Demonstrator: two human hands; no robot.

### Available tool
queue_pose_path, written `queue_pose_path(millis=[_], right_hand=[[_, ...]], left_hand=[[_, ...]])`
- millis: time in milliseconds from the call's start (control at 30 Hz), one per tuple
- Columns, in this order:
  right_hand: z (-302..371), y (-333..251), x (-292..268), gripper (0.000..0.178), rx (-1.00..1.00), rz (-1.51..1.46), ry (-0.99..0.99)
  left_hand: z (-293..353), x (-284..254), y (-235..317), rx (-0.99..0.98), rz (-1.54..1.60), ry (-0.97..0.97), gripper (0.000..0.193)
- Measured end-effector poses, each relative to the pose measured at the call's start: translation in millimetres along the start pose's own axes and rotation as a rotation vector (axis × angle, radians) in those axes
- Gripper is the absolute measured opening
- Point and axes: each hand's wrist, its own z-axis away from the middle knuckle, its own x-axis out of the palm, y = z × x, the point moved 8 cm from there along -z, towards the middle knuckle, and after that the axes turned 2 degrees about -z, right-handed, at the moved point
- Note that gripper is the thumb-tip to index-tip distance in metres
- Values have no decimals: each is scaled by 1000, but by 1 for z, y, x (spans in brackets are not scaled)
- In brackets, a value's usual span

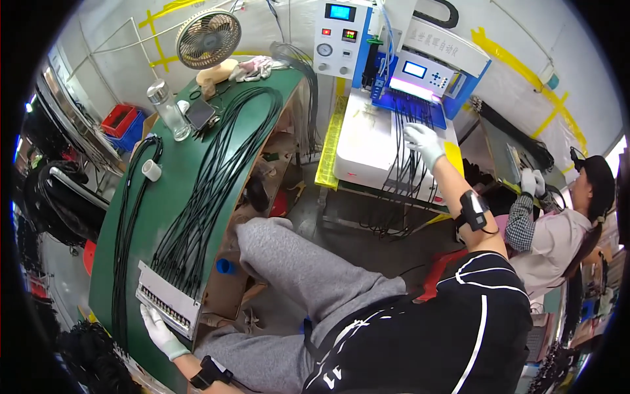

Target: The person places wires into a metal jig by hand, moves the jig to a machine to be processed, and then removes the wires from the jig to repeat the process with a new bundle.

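My left hand (159, 330), in a white glove, lies at the near edge of a pale metal holder (169, 299) on the green table. Its fingers stretch along that edge and touch it. A row of small connector ends sits in the holder, and a bundle of black cables (210, 177) runs from it toward the table's far end. Over black cables (410, 161) hanging from the white and blue machine (420, 69) is my gloved right hand (425, 142), its fingers apart. Whether the fingertips touch these cables is hard to make out.
A glass bottle (169, 111), a white tape roll (151, 171) and another cable bundle (125, 243) lie about the green table (98, 289). A fan (209, 38) stands behind. At right another person (558, 230) works with gloved hands. Red and blue bins (123, 125) are at the left.
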Motion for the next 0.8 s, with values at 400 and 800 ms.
queue_pose_path(millis=[400, 800], right_hand=[[-90, 23, -102, 43, 25, 250, 329], [-19, -17, 86, 30, -223, 495, -222]], left_hand=[[3, 8, -4, -19, -108, 68, 49], [5, 1, -7, -17, 70, 125, 46]])
